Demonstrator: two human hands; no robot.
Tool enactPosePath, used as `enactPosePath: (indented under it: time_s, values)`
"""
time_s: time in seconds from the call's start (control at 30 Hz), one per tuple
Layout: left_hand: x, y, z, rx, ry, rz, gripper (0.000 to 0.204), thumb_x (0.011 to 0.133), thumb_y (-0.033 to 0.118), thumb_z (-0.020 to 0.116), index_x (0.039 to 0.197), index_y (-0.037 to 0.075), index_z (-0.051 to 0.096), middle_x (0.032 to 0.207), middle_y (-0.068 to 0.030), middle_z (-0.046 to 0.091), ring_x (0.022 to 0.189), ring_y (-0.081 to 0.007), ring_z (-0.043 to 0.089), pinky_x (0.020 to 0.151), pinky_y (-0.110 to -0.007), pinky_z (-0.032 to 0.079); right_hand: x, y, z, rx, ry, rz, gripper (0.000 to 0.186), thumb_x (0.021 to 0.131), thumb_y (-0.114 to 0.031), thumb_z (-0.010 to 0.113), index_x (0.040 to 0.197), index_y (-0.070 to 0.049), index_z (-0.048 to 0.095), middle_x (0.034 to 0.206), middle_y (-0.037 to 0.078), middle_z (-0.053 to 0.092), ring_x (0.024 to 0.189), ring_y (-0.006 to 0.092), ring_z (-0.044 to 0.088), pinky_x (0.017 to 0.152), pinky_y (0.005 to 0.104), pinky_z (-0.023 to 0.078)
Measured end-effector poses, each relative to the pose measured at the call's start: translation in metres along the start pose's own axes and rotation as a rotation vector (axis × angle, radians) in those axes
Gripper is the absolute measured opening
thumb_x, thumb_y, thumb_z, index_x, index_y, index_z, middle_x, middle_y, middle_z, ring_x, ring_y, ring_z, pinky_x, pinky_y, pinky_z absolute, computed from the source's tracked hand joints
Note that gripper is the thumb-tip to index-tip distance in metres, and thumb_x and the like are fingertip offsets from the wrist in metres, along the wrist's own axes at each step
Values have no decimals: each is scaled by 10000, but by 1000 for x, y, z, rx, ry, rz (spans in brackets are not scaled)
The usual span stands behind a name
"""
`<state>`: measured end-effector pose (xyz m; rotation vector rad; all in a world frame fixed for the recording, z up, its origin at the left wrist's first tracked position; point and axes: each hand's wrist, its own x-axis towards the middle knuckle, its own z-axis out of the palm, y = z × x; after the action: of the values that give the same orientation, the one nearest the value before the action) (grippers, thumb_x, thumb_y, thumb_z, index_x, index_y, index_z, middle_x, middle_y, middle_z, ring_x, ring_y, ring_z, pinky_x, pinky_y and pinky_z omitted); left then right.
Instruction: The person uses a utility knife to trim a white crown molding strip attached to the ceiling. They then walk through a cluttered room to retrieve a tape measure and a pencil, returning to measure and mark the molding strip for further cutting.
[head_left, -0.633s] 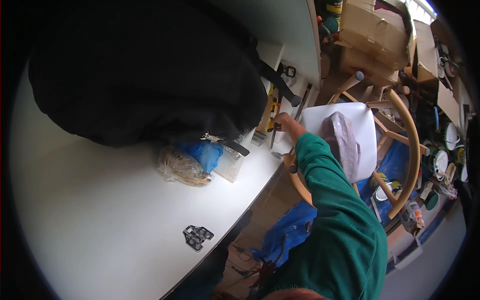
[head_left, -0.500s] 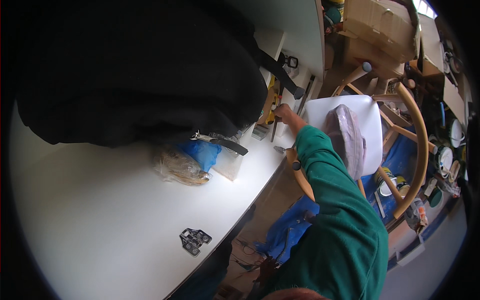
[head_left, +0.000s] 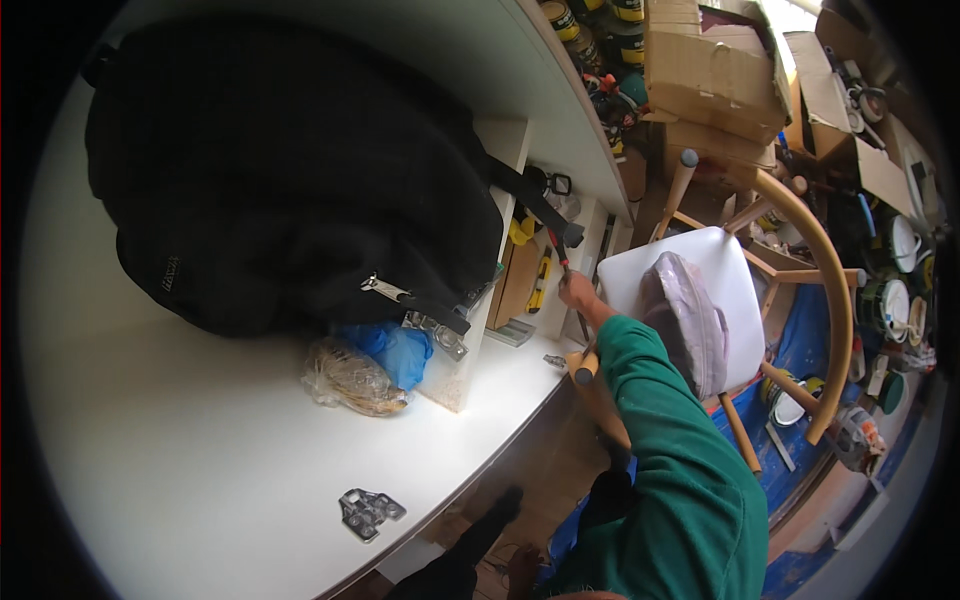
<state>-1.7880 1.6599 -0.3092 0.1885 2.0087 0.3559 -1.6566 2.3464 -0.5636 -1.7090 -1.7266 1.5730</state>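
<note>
My right hand [head_left: 577,291], at the end of a green sleeve, is closed around a thin screwdriver [head_left: 562,256]. Its red and dark part sticks up above the fist and a dark shaft shows below. Just left of the fist, a yellow utility knife [head_left: 540,285] stands in a narrow white compartment beside a brown cardboard piece [head_left: 514,275]. A large black bag [head_left: 300,190] lies on the white surface to the left, its strap [head_left: 535,205] hanging over the compartment. My left hand cannot be made out.
An upturned white-seated chair [head_left: 640,260] with wooden legs lies right of my arm, a lilac pouch [head_left: 685,320] on it. A metal hinge [head_left: 370,514], a blue plastic bag [head_left: 402,357] and a clear bag [head_left: 355,380] rest on the white surface [head_left: 250,470]. Cardboard boxes [head_left: 715,75] stand behind.
The view has shifted, bringing more of the black bag and compartment into sight. My right hand has moved slightly right, away from the utility knife, with the screwdriver still in it.
</note>
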Motion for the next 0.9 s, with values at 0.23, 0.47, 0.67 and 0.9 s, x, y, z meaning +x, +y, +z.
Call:
enactPosePath:
  time_s: [0.23,0.47,0.67,0.9]
  values:
    - [2,-24,14,-61,53,-130,325,914,125,618,1198,-31,579,963,-117,660,806,-168,633,698,-287,501,-79,59,66,77,358,-77,322,813,-155,655,1056,-5,505,908,247,644,898,451,621,784,505,493]
    - [12,-17,14,61,-17,-114,331,927,161,603,1190,-37,580,960,-130,658,818,-184,634,716,-297,502,-61,50,57,54,326,-70,292,777,-100,631,1020,-21,488,882,235,647,839,450,623,746,524,489]
    - [3,-14,13,207,-79,15,341,938,192,589,1184,-43,581,958,-142,657,827,-197,635,732,-305,502,-111,18,27,60,232,-130,229,752,-84,622,948,-27,517,784,239,630,811,435,619,716,519,474]
    - [15,22,22,238,-89,30,412,950,224,574,1250,-56,546,1033,-143,651,856,-166,609,741,-288,490,-188,-41,-82,293,309,-243,183,787,-127,675,903,-2,609,770,163,654,709,323,654,644,428,500]
